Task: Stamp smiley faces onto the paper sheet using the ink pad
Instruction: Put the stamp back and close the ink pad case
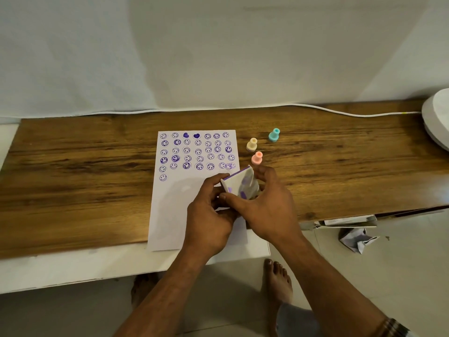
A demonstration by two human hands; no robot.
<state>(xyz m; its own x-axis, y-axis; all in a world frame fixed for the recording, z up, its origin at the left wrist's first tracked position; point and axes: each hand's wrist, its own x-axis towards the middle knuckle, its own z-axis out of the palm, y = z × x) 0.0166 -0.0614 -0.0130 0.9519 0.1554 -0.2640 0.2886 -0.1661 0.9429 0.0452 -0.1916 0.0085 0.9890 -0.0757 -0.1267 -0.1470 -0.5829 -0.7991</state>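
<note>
A white paper sheet (175, 203) lies on the wooden table (80, 171), its upper half covered with rows of purple smiley faces and two hearts. Above the sheet's right side both hands hold a white ink pad case (240, 182), tilted, with purple smears on it and a purple edge showing at its top. My left hand (209, 215) grips its left side. My right hand (269, 203) wraps it from the right and below. Three small stamps stand right of the sheet: pink (256, 158), yellow (252, 144), teal (274, 135).
A white cable (340, 112) runs along the table's back edge to a white rounded object (437, 117) at the far right. Crumpled paper (357, 239) and a box lie on the floor at right. My bare foot (277, 280) is below the table edge.
</note>
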